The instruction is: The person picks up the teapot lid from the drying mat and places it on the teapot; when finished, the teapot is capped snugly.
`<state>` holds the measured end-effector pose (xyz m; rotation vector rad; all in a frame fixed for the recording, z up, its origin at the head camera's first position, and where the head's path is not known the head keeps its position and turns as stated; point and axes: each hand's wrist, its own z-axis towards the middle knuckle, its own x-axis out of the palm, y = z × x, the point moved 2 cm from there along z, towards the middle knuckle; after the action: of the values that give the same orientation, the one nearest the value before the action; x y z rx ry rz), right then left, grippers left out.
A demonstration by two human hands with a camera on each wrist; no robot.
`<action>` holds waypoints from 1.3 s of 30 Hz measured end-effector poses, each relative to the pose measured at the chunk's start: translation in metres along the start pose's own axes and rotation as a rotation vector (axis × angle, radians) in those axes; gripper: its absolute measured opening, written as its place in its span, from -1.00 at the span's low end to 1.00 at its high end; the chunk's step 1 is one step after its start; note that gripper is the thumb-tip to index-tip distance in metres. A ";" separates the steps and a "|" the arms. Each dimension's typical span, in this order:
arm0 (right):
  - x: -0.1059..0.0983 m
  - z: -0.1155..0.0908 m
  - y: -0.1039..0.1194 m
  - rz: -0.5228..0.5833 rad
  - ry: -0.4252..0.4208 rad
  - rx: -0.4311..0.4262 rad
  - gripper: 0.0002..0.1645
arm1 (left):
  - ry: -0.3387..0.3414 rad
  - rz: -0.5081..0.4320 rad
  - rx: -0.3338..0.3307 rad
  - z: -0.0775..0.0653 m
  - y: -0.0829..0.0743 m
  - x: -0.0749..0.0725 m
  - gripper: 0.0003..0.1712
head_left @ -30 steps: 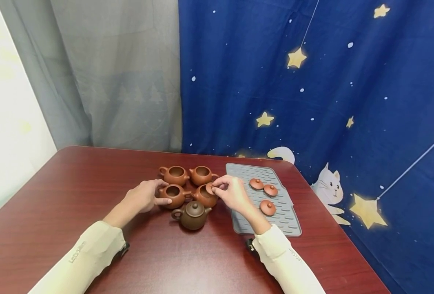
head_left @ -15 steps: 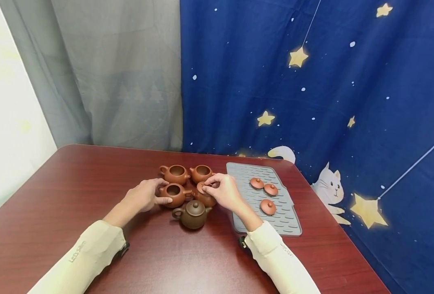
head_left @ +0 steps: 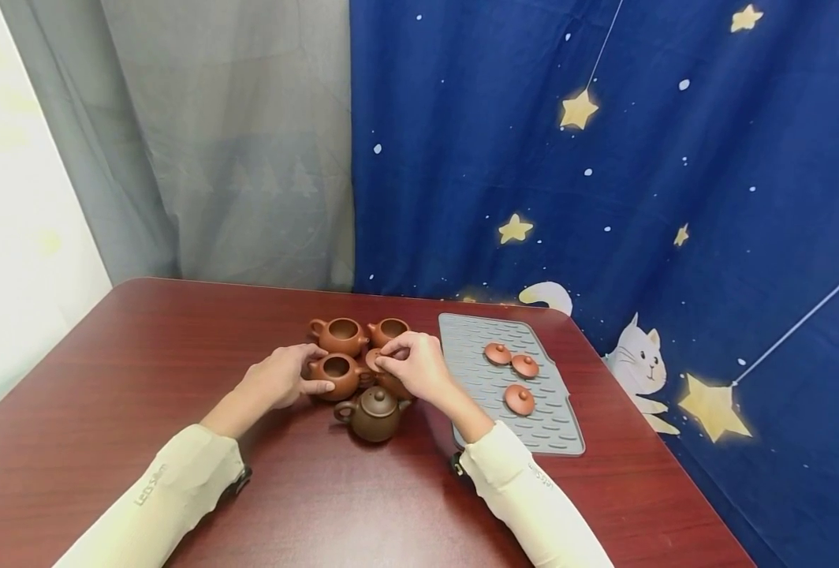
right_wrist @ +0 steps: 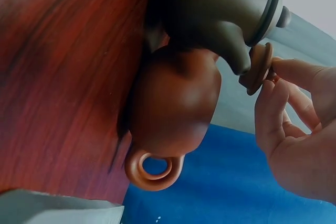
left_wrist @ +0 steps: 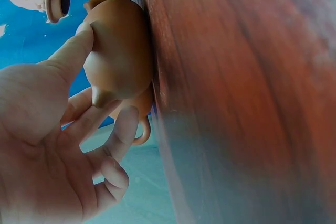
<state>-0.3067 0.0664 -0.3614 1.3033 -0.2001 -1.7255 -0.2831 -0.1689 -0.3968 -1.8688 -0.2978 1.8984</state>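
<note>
My left hand (head_left: 277, 380) holds a reddish-brown lidless teapot (head_left: 341, 385) at the near left of a cluster, thumb on its side in the left wrist view. The fingertips of my right hand (head_left: 423, 369) pinch a small teapot lid (right_wrist: 258, 69) by its knob. In the head view this tilted lid hangs just right of the held teapot's opening, apart from it. Another reddish-brown teapot (right_wrist: 176, 103) sits below my right hand, which partly hides it in the head view. A dark brown lidded teapot (head_left: 374, 418) stands at the front of the cluster.
Two more lidless teapots (head_left: 340, 339) stand behind, the right one partly covered by my right hand. On the right a grey ridged mat (head_left: 476, 339) bears three reddish lids (head_left: 520, 400). Curtains hang past the far edge of the dark red table (head_left: 199, 331).
My right hand has moved left with the lid, from over the near-right teapot to beside the held teapot's opening. My left hand has stayed in place.
</note>
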 end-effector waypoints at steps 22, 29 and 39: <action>0.017 0.014 0.014 -0.038 0.074 -0.033 -0.94 | -0.016 0.007 0.004 0.001 0.003 0.001 -0.24; 0.021 0.017 0.018 -0.045 0.109 -0.034 -0.96 | -0.009 0.013 0.002 0.001 0.002 0.000 -0.23; 0.031 0.023 0.021 -0.094 0.157 -0.062 -0.96 | 0.008 0.021 -0.019 0.001 0.001 0.001 -0.23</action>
<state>-0.3135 0.0233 -0.3600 1.4143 0.0052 -1.6839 -0.2840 -0.1689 -0.3978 -1.8986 -0.2952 1.9076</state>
